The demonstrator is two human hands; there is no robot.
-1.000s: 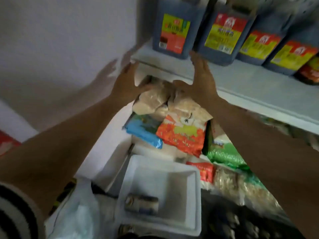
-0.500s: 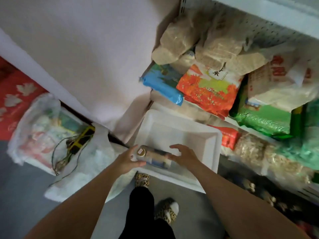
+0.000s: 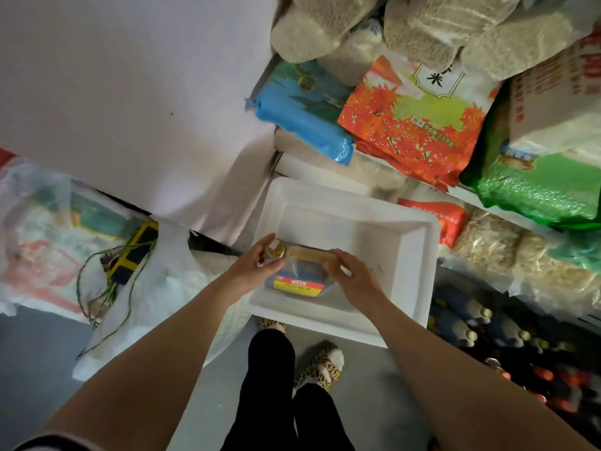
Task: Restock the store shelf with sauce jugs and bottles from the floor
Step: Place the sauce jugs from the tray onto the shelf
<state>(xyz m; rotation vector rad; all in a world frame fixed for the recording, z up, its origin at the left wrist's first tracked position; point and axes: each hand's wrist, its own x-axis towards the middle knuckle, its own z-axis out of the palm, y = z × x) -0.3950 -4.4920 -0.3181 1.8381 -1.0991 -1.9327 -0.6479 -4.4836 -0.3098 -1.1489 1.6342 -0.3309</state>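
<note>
Dark plastic sauce jug with yellow cap (image 3: 294, 275) lies sideways in the white foam box (image 3: 403, 252), between our hands: left hand (image 3: 257, 268) grips the cap, right hand (image 3: 353, 276) holds the handle end.

White wall (image 3: 130, 92) above grey floor (image 3: 32, 369), dimly lit.

Both bare arms reach forward and down, forearms converging toward the middle. The left hand (image 3: 252, 271) is curled, thumb and fingers closed round the capped neck of a sauce jug (image 3: 297, 276). The right hand (image 3: 353, 279) comes in from the other side, palm down, fingers bent over the jug's handle. The two hands sit near each other, apart, wrists roughly level.
</note>
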